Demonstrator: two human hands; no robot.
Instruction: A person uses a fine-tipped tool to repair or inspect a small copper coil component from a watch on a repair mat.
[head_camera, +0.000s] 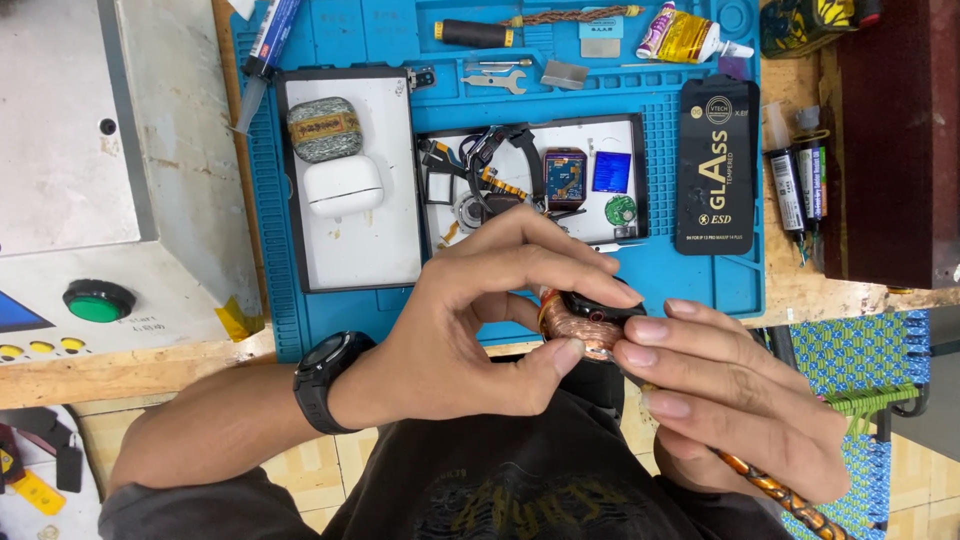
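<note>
Both my hands meet over the front edge of a blue work mat (330, 310). My left hand (480, 320) pinches a small black watch body (595, 305) wrapped with a coppery braided band (575, 330). My right hand (730, 390) holds the same piece from the right, its fingers pressed against the band. The band's loose orange-brown braided end (790, 500) trails down past my right wrist. A black wristwatch (325, 375) sits on my left wrist.
On the mat lie a white tray (345, 250) with a white earbud case (343, 186) and a grey patterned case (324, 128), a second tray of small watch parts (560, 180), a black flat package (715, 165), a glue tube (685, 35) and a screwdriver (480, 33). A green button (98, 300) sits at left.
</note>
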